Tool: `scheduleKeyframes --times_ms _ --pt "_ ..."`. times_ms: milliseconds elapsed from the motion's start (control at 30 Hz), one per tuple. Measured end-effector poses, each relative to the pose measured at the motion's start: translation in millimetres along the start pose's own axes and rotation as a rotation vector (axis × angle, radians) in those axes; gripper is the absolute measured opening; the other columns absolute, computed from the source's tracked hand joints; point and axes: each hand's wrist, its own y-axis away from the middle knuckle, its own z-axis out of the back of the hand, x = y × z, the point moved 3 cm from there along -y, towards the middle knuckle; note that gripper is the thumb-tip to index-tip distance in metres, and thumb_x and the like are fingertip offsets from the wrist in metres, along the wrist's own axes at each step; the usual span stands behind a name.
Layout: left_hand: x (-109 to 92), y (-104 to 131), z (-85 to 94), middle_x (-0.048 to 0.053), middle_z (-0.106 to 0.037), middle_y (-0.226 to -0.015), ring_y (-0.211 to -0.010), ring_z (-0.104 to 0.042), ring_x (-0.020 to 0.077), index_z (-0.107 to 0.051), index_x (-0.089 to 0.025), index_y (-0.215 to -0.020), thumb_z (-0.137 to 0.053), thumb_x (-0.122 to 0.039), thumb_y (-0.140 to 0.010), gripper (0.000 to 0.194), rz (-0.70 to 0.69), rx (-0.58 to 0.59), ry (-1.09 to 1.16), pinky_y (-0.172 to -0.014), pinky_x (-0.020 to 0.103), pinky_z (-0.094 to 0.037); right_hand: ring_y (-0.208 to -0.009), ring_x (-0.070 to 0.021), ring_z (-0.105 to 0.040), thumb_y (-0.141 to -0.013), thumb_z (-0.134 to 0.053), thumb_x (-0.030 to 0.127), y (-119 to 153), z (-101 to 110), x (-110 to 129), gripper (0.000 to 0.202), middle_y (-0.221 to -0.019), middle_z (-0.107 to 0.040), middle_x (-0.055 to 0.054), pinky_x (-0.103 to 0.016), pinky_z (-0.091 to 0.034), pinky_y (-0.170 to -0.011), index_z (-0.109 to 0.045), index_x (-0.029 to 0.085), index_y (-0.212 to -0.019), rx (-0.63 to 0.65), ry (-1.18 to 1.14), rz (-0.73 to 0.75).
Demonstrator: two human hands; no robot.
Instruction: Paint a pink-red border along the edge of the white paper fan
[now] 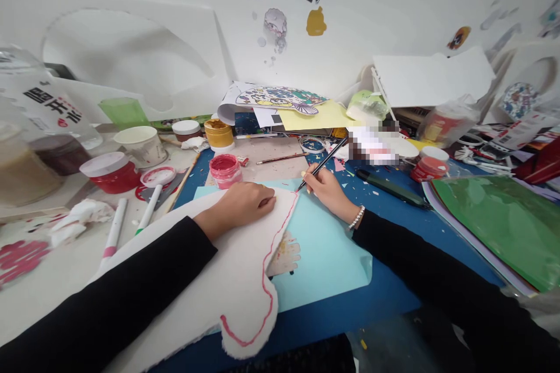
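My right hand [324, 186] is closed on a thin black brush [329, 156], whose tip touches the corner of a large white cut-out board [196, 285]. A red line [263, 271] runs along the board's wavy right edge and round its lower lobe. My left hand [245, 204] rests on the board's upper part, its fingers curled, and I cannot make out anything in them. Light blue paper [328, 256] lies under the board. Just beyond my left hand stands an open jar of red paint [226, 170].
At the left are a red-filled jar [109, 172], a paper cup [140, 145], white markers [115, 227] and a water bottle [44, 99]. A yellow paint jar [219, 134] stands behind. On the right lie a dark green cutter [391, 188] and green sheets [503, 221].
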Motion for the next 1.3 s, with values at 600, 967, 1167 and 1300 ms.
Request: scheduleKeyframes --times_ms 600,967,1167,1300 --pt "-0.3 -0.8 0.8 0.002 -0.055 -0.058 -0.051 -0.045 0.0118 -0.042 -0.017 -0.056 -0.034 -0.024 -0.081 0.027 -0.006 -0.022 0.048 -0.045 0.027 -0.016 -0.051 -0.0107 -0.041 -0.083 -0.038 0.025 8.0 -1.7 19.3 0.015 -0.062 -0.044 0.003 -0.024 -0.032 -0.054 -0.041 0.02 -0.069 0.059 0.268 0.24" --pt "-2.1 -1.1 2.6 0.001 -0.054 -0.057 -0.05 -0.043 0.0115 -0.039 -0.017 -0.056 -0.034 -0.024 -0.082 0.027 -0.002 -0.009 0.019 -0.044 0.026 -0.015 -0.06 -0.0129 -0.045 -0.084 -0.037 0.025 8.0 -4.5 18.0 0.016 -0.07 -0.048 0.0 -0.025 -0.034 -0.058 -0.042 0.019 -0.07 0.074 0.282 0.285" --pt "-1.7 -1.0 2.4 0.001 -0.053 -0.056 -0.049 -0.043 0.0112 -0.039 -0.017 -0.055 -0.034 -0.024 -0.082 0.028 -0.015 -0.016 0.037 -0.044 0.027 -0.015 -0.055 -0.0117 -0.043 -0.084 -0.037 0.026 8.2 -4.5 17.7 0.016 -0.068 -0.046 0.001 -0.024 -0.033 -0.055 -0.041 0.02 -0.07 0.076 0.285 0.268" --pt "-1.7 -1.1 2.4 0.001 -0.053 -0.056 -0.049 -0.043 0.0112 -0.039 -0.017 -0.055 -0.034 -0.025 -0.081 0.028 -0.005 -0.018 0.048 -0.044 0.027 -0.016 -0.051 -0.0107 -0.041 -0.084 -0.037 0.026 8.1 -3.9 18.0 0.016 -0.065 -0.045 0.002 -0.024 -0.032 -0.053 -0.041 0.02 -0.069 0.073 0.277 0.254"
